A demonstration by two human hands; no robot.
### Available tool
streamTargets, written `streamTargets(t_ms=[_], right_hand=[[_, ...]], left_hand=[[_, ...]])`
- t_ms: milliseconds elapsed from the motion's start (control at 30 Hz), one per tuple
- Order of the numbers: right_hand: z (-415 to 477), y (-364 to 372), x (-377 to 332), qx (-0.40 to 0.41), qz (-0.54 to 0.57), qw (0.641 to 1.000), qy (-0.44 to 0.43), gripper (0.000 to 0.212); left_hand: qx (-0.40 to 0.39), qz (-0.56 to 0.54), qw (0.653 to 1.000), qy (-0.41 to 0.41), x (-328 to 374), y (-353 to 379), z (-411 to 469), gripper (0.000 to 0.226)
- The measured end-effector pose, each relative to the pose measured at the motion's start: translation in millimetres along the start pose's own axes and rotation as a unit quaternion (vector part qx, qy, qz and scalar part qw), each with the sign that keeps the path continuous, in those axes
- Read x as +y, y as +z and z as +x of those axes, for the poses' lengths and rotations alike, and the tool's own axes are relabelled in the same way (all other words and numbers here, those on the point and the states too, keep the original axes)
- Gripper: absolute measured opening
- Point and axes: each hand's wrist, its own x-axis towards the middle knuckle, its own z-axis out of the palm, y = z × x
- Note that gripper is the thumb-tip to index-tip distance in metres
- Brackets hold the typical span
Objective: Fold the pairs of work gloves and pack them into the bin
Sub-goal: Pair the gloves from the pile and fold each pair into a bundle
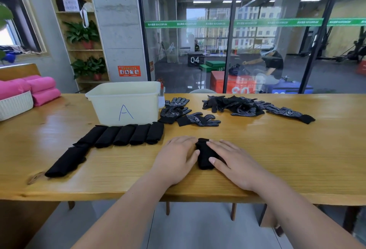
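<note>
**Glove folding: both hands flat on one bundle, bin off to the left**

Right in front of the person, near the front edge of the wooden table point(277, 149), there's a folded black glove bundle point(204, 158) lying lengthwise, pointing away from them. It sits between the two hands. The left hand point(176, 159) lies flat on the table against the bundle's left side, fingers straight, thumb tip touching the fabric. The right hand point(235, 163) is laid partly over the bundle's right side, fingers stretched out too, thumb resting on the lower part. So neither hand is gripping or pinching anything; both are spread flat, pressing on it from either side.

The white plastic bin point(124, 102) with a blue "A" on its front stands further back and to the left, well apart from the hands. Can't see down into it from this angle.

Just in front of the bin there's a row of folded bundles point(122, 135) packed side by side and touching. One longer folded bundle point(66, 161) lies by itself at the row's left end, closer to the table edge.

Right of the bin, a few dotted loose gloves point(179, 111) lie flat, and further right there's a messy glove pile point(237, 104).

At the far left sit a white basket point(15, 105) and pink rolled towels point(41, 88).
</note>
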Motion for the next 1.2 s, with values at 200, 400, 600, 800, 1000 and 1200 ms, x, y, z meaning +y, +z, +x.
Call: streamTargets(t_ms=[200, 400, 600, 800, 1000, 1200], right_hand=[[3, -1, -25, -0.023, 0.007, 1.000, -0.013, 0.065], [27, 18, -89, -0.018, 0.034, 0.998, -0.056, 0.066], [49, 33, -150, -0.008, 0.035, 0.995, -0.089, 0.067], [65, 44, -197, -0.014, 0.028, 0.994, -0.101, 0.068], [82, 51, -234, -0.012, 0.021, 0.993, -0.113, 0.069], [95, 59, -261, -0.011, 0.021, 0.994, -0.111, 0.070]], left_hand=[[-0.035, 0.024, 0.997, -0.060, -34, -24, -30, 0.055], [-0.040, 0.084, 0.991, -0.101, -61, -63, -74, 0.053], [-0.024, 0.120, 0.982, -0.142, -96, -92, -114, 0.052], [0.036, 0.150, 0.966, -0.207, -136, -111, -146, 0.049], [0.057, 0.148, 0.943, -0.293, -163, -133, -156, 0.050], [0.100, 0.091, 0.942, -0.307, -182, -134, -160, 0.045]])
